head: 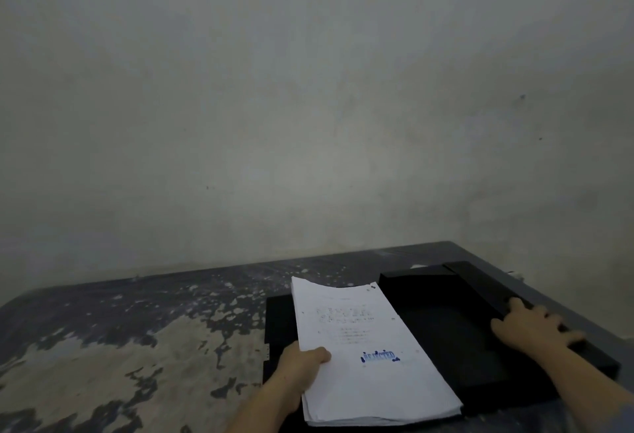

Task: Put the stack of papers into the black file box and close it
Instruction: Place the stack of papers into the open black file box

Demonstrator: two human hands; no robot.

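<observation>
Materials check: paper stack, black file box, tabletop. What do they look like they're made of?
Paper stack: thin white office paper, matte; the far edge curls and bears a blue stamp.
Black file box: matte black, rigid flat panels; board or plastic, cannot tell which.
Tabletop: dark coating worn off in patches to a pale tan layer, probably painted wood or laminate.

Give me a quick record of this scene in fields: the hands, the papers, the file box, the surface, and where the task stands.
left hand: grips the left edge of the stack of papers, thumb on top
right hand: rests on the right edge of the black file box
stack of papers: white, blue REJECTED stamp on top sheet, held over the box's left part
black file box: lying open on the table
table: dark, worn, pale patches
wall: plain, pale
task stage: papers not yet lying flat inside; box not closed
</observation>
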